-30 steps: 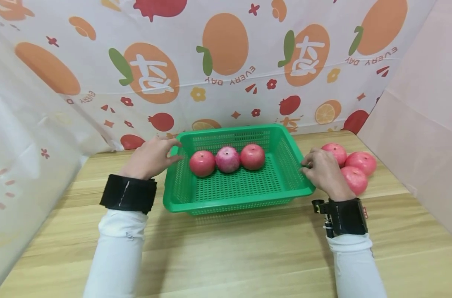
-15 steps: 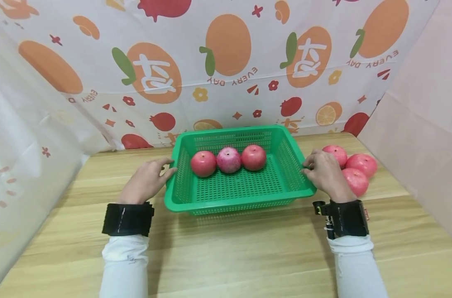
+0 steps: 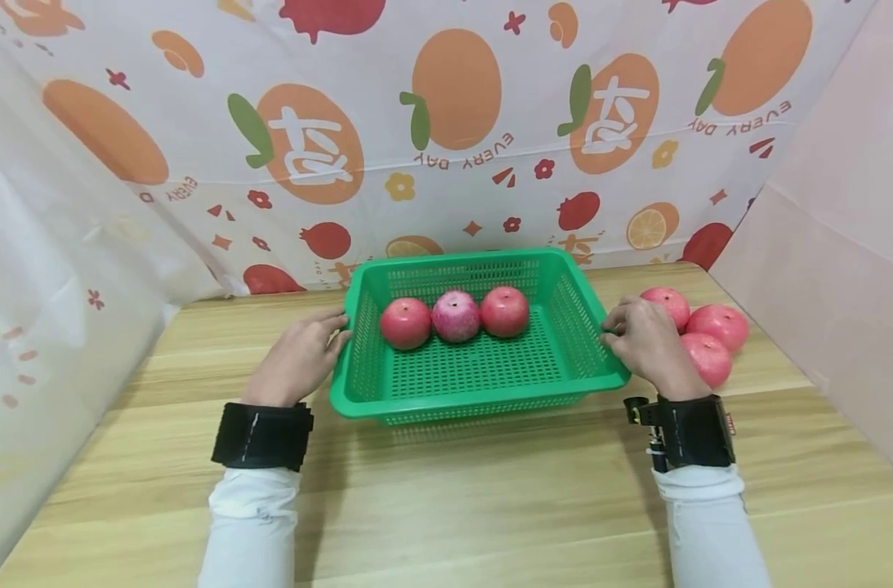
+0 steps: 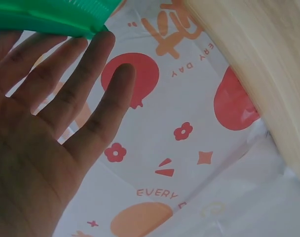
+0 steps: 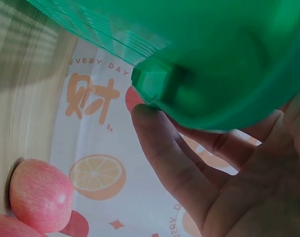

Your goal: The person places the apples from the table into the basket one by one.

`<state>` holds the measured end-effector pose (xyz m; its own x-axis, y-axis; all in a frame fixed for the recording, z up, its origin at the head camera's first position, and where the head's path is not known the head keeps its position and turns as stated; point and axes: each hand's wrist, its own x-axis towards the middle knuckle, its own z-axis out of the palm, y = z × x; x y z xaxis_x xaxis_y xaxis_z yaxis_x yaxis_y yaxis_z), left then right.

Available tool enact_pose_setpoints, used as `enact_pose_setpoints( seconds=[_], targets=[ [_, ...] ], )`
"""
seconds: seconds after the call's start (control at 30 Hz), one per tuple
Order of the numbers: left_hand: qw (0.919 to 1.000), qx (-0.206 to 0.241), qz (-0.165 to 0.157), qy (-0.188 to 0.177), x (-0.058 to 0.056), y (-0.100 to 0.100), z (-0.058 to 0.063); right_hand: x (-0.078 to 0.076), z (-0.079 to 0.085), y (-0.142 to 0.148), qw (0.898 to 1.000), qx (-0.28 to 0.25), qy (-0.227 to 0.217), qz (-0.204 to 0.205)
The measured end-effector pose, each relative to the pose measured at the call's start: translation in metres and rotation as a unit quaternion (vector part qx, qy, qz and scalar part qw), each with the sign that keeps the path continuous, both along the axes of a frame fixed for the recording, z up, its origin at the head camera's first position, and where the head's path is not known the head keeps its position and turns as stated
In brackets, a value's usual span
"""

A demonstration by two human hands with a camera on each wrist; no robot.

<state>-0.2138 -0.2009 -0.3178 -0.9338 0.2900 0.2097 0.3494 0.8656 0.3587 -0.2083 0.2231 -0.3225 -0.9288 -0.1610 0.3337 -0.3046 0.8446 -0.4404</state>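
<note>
A green plastic basket (image 3: pixel 483 402) with mesh walls stands in the middle of the table, holding three red apples in a row: a left one (image 3: pixel 405 323), a mottled purplish one (image 3: pixel 457 316) and a right one (image 3: pixel 505 311). At the basket's left rim is my left hand (image 3: pixel 296 359); its fingers (image 4: pixel 71 94) extend fairly straight, fingertips right at the green edge in the left wrist view. My right hand (image 3: pixel 648 339) holds the right rim, with bent fingers (image 5: pixel 165 148) under the lip in the right wrist view. The thumb is mostly hidden there.
Three more apples (image 3: pixel 718 327) sit clustered on the wooden table (image 3: pixel 490 506), just right of my right hand. A fruit-printed white cloth (image 3: pixel 387 196) hangs behind the basket, and plain pale sheeting (image 3: pixel 821 245) borders the right side.
My left hand has come down and back along the basket's left side, from above the rim to its outer edge. The right hand stays at the right rim; basket and apples keep their places.
</note>
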Motion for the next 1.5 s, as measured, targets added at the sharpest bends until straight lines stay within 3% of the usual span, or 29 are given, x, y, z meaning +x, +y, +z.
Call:
enact_pose_setpoints(
  seconds=[0.13,0.33,0.8,1.1,1.5],
  targets=[
    [0.9999,0.009,0.002,-0.007,0.0,0.006,0.0,0.001,0.002,0.003,1.0,0.006,0.004,-0.004],
    [0.9999,0.007,0.008,0.013,0.002,0.013,-0.002,0.002,0.002,0.003,1.0,0.007,-0.004,-0.004],
    [0.9996,-0.019,0.014,0.012,0.003,0.008,-0.001,0.001,0.002,0.005,1.0,-0.02,-0.018,-0.002],
    [0.9994,-0.025,0.019,0.012,0.004,0.007,0.0,0.003,-0.003,0.018,0.997,-0.042,0.033,-0.048],
    [0.9995,-0.022,0.022,0.004,0.004,0.007,0.002,0.004,-0.005,0.038,0.992,-0.038,0.043,-0.116]
  ],
)
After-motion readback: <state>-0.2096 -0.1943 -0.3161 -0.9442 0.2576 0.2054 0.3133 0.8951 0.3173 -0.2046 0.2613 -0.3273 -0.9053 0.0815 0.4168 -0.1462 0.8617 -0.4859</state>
